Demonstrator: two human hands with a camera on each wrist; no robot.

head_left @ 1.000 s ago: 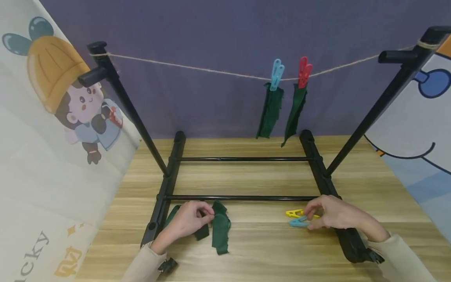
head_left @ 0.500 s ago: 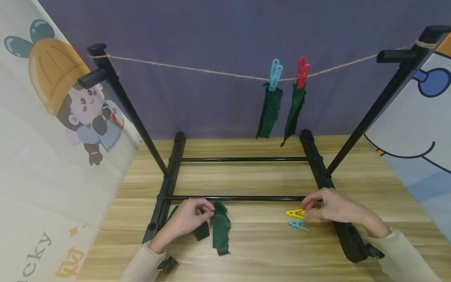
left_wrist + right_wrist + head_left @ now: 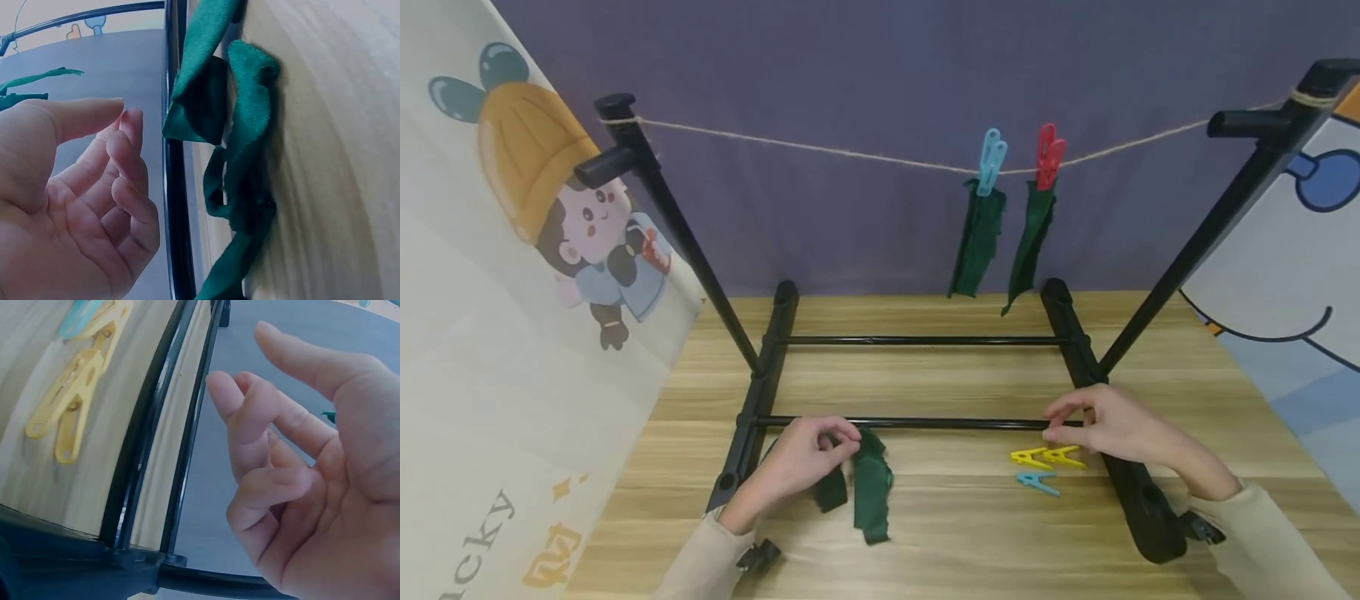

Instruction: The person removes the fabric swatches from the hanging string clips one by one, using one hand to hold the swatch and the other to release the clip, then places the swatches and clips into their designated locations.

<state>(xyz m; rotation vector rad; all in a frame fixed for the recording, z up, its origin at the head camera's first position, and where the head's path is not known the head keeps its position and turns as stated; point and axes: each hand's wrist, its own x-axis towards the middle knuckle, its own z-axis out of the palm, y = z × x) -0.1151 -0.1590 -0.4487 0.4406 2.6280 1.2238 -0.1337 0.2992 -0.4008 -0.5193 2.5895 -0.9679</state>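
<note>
My left hand (image 3: 808, 458) hovers beside two dark green cloth strips on the table, its fingers loosely curled. In the left wrist view nothing shows between thumb and fingertips; the crumpled green strip (image 3: 250, 119) lies beyond them. One strip (image 3: 871, 496) is in full view by the fingertips, the other strip (image 3: 831, 492) partly hidden under the hand. Over the rack's right foot, my right hand (image 3: 1108, 425) holds nothing, thumb and forefinger apart. Just in front of it lie two yellow clothespins (image 3: 1028, 457) and a light blue clothespin (image 3: 1036, 482).
A black rack (image 3: 925, 422) stands on the wooden table (image 3: 955, 533), with a twine line (image 3: 820, 150) strung between its posts. From it hang two green strips, one under a blue clothespin (image 3: 991, 162), one under a red clothespin (image 3: 1049, 157).
My right hand has let go of the blue clothespin and moved up and back, off the pins, uncovering both yellow ones. The left hand has barely moved.
</note>
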